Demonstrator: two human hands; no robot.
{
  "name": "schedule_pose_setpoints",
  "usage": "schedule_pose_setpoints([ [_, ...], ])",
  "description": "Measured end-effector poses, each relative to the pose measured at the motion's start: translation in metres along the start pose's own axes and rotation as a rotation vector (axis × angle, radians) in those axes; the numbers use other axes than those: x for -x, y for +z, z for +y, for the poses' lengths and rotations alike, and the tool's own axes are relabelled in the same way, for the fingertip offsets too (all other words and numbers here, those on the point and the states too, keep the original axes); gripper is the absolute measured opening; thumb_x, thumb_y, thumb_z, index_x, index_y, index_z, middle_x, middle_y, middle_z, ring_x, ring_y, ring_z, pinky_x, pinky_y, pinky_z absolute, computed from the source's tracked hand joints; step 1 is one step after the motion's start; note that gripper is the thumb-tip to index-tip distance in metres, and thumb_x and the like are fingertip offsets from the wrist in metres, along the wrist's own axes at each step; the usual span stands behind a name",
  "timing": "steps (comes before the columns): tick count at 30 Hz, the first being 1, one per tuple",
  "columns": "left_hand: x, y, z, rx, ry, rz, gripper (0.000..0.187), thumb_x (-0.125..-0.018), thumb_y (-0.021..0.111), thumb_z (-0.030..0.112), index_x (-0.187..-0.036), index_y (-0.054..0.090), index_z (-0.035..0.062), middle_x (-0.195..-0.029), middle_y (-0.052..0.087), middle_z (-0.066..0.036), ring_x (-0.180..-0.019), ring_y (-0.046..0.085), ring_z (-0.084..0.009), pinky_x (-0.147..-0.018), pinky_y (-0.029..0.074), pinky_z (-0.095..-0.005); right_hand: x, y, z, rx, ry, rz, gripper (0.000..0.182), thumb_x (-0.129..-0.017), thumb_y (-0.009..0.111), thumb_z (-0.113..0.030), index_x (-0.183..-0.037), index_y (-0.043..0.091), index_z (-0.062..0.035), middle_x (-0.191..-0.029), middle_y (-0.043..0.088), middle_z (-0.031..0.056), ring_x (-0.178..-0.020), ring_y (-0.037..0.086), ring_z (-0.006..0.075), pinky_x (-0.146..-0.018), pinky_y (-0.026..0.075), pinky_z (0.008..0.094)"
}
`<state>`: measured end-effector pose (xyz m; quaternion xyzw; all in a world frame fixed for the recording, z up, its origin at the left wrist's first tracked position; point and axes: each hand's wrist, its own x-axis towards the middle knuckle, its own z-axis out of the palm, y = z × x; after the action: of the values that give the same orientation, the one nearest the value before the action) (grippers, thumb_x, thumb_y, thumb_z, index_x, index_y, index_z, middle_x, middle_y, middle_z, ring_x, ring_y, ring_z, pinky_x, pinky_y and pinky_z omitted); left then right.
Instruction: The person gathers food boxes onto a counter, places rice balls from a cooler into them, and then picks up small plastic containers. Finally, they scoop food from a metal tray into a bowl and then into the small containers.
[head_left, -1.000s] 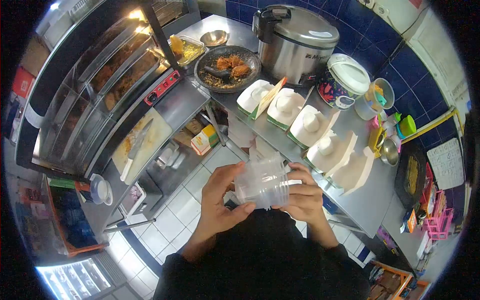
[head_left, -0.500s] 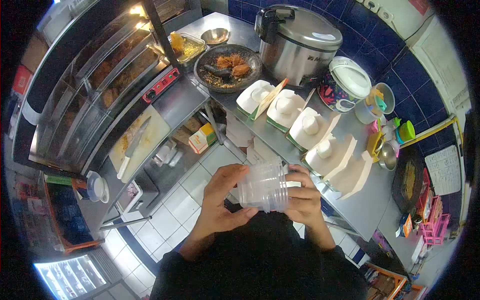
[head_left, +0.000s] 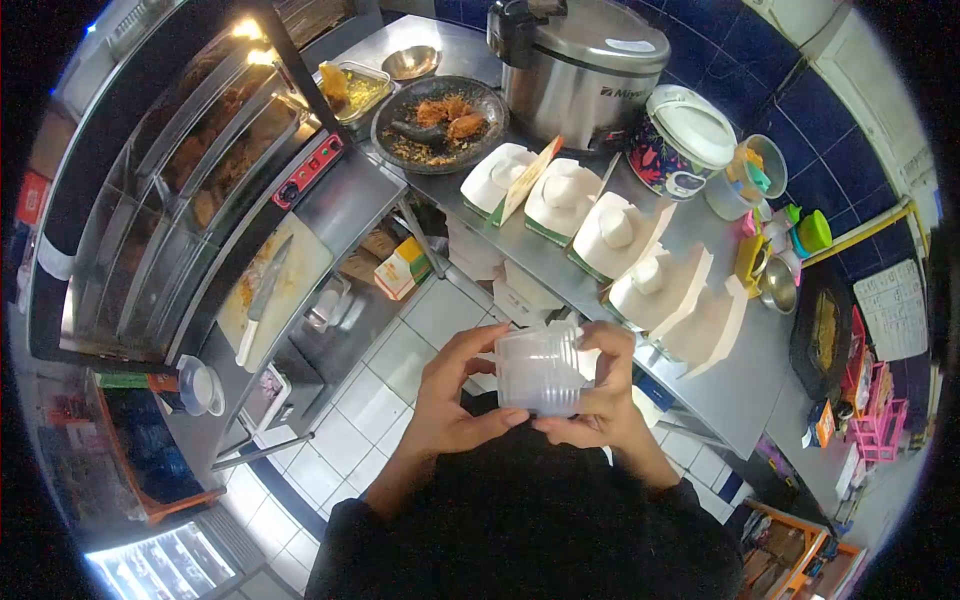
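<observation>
A stack of clear plastic cups (head_left: 540, 370) is held sideways between my two hands, in front of my chest. My left hand (head_left: 462, 392) grips its left end, thumb below and fingers above. On the rim end, the fingers and thumb of my right hand (head_left: 608, 388) close round the stack. Beyond my hands, on the steel counter, several open white takeaway boxes (head_left: 563, 195) stand in a row. Each of the boxes holds a rounded white mound.
A stone mortar (head_left: 440, 125) with fried pieces sits behind the boxes, beside a large rice cooker (head_left: 585, 75). At left are a glass warming cabinet (head_left: 190, 190) and a cutting board (head_left: 300, 262) with a knife (head_left: 265, 300). A patterned container (head_left: 682, 140) stands at right.
The stack has turned slightly, and my right hand's grip has shifted, its thumb now under the rims. My view has tilted a little.
</observation>
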<state>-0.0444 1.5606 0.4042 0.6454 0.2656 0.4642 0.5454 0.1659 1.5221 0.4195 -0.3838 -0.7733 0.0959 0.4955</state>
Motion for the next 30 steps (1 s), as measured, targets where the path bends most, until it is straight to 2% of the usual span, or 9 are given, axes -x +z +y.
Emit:
schedule_pose_setpoints([
  [5, 0.0, -0.008, -0.002, 0.014, 0.031, -0.089, 0.082, -0.066, 0.085, 0.021, -0.136, 0.045, 0.0035, -0.124, 0.055, -0.017, -0.111, 0.056, -0.0253, -0.084, 0.051, -0.0354, -0.008, -0.004, 0.001, -0.393, 0.144, -0.167, 0.027, -0.059, 0.087, -0.019, -0.077, 0.073, -0.0042, -0.137, 0.035, 0.0297, -0.125, 0.043, 0.0469, -0.104, 0.037, 0.0506],
  [15, 0.002, -0.011, -0.008, 0.05, 0.043, -0.103, 0.086, -0.064, 0.086, 0.022, -0.137, 0.044, 0.0018, -0.125, 0.056, -0.017, -0.11, 0.057, -0.0251, -0.085, 0.05, -0.0359, -0.004, -0.005, 0.002, -0.434, 0.131, -0.179, 0.028, -0.059, 0.084, -0.014, -0.083, 0.074, -0.0045, -0.131, 0.039, 0.0276, -0.118, 0.05, 0.0407, -0.097, 0.043, 0.0467],
  [20, 0.011, -0.009, -0.02, 0.231, -0.072, 0.06, 0.086, -0.07, 0.083, 0.033, -0.137, 0.042, -0.0018, -0.124, 0.055, -0.017, -0.106, 0.059, -0.0242, -0.085, 0.05, -0.0365, 0.006, -0.009, 0.011, -0.477, 0.192, 0.036, 0.025, -0.057, 0.084, -0.014, -0.079, 0.073, -0.0051, -0.127, 0.041, 0.0261, -0.114, 0.049, 0.0383, -0.095, 0.041, 0.0453],
  [22, 0.004, -0.005, -0.025, 0.358, -0.125, 0.138, 0.087, -0.072, 0.08, 0.039, -0.136, 0.041, -0.0032, -0.124, 0.054, -0.018, -0.104, 0.06, -0.0243, -0.086, 0.05, -0.037, 0.012, -0.015, 0.019, -0.423, 0.132, 0.042, 0.035, -0.058, 0.083, -0.014, -0.087, 0.066, -0.0057, -0.126, 0.04, 0.0249, -0.116, 0.046, 0.0372, -0.095, 0.039, 0.0439],
  [24, -0.007, 0.001, -0.028, 0.372, -0.167, 0.263, 0.098, -0.072, 0.071, 0.063, -0.136, 0.039, -0.0043, -0.124, 0.054, -0.02, -0.093, 0.064, -0.0276, -0.075, 0.053, -0.0428, 0.023, -0.012, 0.023, -0.519, 0.272, 0.249, 0.058, -0.056, 0.085, -0.026, -0.102, 0.053, -0.0099, -0.122, 0.041, 0.0241, -0.113, 0.044, 0.0336, -0.093, 0.036, 0.0444],
  [25, -0.01, 0.006, -0.031, 0.427, -0.202, 0.226, 0.097, -0.072, 0.072, 0.061, -0.136, 0.039, -0.0043, -0.124, 0.054, -0.02, -0.097, 0.063, -0.0272, -0.079, 0.053, -0.0423, 0.027, -0.017, 0.029, -0.431, 0.225, 0.177, 0.076, -0.056, 0.082, -0.029, -0.114, 0.035, -0.0144, -0.12, 0.037, 0.024, -0.11, 0.04, 0.0311, -0.093, 0.034, 0.0437],
  [28, -0.02, 0.039, -0.032, 0.459, -0.279, 0.047, 0.101, -0.068, 0.075, 0.061, -0.137, 0.038, -0.0036, -0.123, 0.055, -0.018, -0.101, 0.061, -0.0264, -0.084, 0.052, -0.0399, 0.041, -0.017, 0.035, -0.437, 0.146, 0.253, 0.079, -0.059, 0.078, -0.021, -0.118, 0.025, -0.0138, -0.12, 0.032, 0.0251, -0.113, 0.036, 0.0327, -0.094, 0.033, 0.0459],
  [29, -0.019, 0.047, -0.036, 0.507, -0.337, -0.038, 0.089, -0.073, 0.079, 0.038, -0.138, 0.035, -0.0037, -0.124, 0.053, -0.017, -0.108, 0.057, -0.0229, -0.094, 0.045, -0.036, 0.047, -0.018, 0.039, -0.353, 0.119, 0.202, 0.086, -0.059, 0.076, -0.024, -0.122, 0.018, -0.0137, -0.118, 0.031, 0.0272, -0.111, 0.035, 0.0334, -0.093, 0.032, 0.0467],
  [30, -0.023, 0.054, -0.036, 0.505, -0.349, -0.053, 0.089, -0.073, 0.079, 0.038, -0.138, 0.035, -0.0037, -0.124, 0.053, -0.017, -0.108, 0.057, -0.0229, -0.094, 0.045, -0.036, 0.051, -0.018, 0.04, -0.347, 0.13, 0.217, 0.086, -0.059, 0.076, -0.024, -0.122, 0.018, -0.0137, -0.118, 0.031, 0.0272, -0.111, 0.035, 0.0334, -0.093, 0.032, 0.0467],
])
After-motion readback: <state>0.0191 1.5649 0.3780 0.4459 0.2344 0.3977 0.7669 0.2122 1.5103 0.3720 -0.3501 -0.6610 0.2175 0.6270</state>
